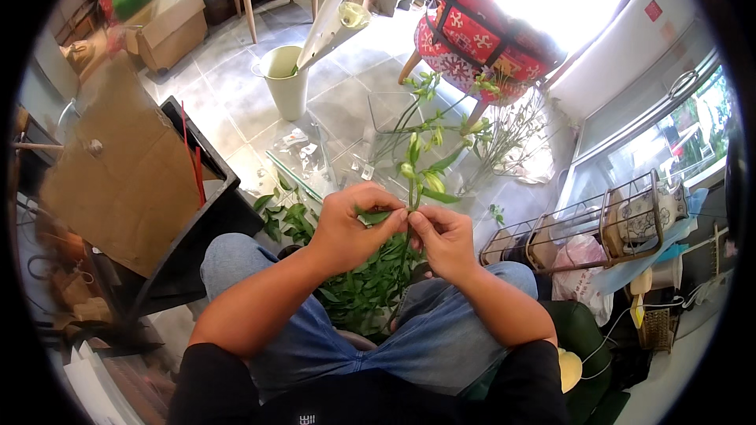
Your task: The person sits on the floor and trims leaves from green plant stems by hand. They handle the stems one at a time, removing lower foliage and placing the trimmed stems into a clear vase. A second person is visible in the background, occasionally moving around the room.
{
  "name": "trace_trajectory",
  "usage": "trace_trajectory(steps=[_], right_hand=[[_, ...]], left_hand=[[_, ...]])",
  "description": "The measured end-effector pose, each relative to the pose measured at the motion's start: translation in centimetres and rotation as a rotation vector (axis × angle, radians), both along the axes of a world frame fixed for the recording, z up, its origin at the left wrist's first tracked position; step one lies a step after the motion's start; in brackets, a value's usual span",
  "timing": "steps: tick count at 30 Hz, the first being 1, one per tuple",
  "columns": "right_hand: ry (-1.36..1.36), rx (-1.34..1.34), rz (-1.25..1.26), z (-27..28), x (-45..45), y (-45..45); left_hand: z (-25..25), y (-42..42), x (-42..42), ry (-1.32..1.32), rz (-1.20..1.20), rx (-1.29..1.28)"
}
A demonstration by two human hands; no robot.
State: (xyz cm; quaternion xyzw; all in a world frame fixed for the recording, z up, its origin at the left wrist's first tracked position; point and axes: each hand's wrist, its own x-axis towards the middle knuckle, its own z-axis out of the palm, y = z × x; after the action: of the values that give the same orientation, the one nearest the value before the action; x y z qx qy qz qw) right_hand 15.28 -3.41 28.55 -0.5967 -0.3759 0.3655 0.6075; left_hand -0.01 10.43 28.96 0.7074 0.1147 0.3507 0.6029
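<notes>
A cut flower stem [412, 192] with pale yellow-green buds, probably alstroemeria, stands upright between my hands. The thumb and fingers of my right hand [444, 242] pinch it just below the buds. Close against the stem, my left hand [348, 221] has thumb and forefinger together on a green leaf [374, 216]; whether that leaf is still attached is hard to tell. The lower stem runs down between my knees. Below it lies a heap of stripped green leaves [360, 292]. Beyond my hands, more budded stems [428, 121] lean in a clear glass vase [394, 97].
A pale bucket [286, 91] holds a wrapped bunch [331, 26]. At left, a black bin [177, 254] bears a cardboard sheet [127, 183]. A red patterned chair [472, 41] stands ahead. To the right is a wire rack [567, 230]; clear plastic packaging [304, 150] lies on the tiles.
</notes>
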Motion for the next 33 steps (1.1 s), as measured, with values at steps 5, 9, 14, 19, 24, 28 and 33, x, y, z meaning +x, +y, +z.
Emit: trace_trajectory(steps=[5,9,14,19,24,28,33], right_hand=[[-0.086,-0.054,0.048,-0.2,0.0,0.0],[-0.056,-0.105,0.054,-0.6,-0.3,-0.1],[-0.155,-0.062,-0.011,-0.6,-0.9,-0.3],[-0.131,0.009,-0.116,-0.9,-0.9,0.1],[-0.112,0.01,-0.14,-1.3,-0.7,0.0],[-0.178,0.01,-0.124,-1.7,-0.6,0.1],[-0.167,0.028,-0.131,-1.4,-0.7,0.0]], left_hand=[[0.6,0.6,-0.3,-0.091,0.131,0.537],[0.3,1.0,-0.4,-0.087,0.123,0.647],[-0.1,0.6,-0.4,-0.023,0.124,0.55],[0.2,0.2,-0.5,-0.029,0.145,0.471],[1.0,0.3,-0.6,-0.132,0.28,0.482],[0.9,0.1,-0.2,-0.255,0.402,0.561],[1.2,0.2,-0.3,-0.251,0.411,0.795]])
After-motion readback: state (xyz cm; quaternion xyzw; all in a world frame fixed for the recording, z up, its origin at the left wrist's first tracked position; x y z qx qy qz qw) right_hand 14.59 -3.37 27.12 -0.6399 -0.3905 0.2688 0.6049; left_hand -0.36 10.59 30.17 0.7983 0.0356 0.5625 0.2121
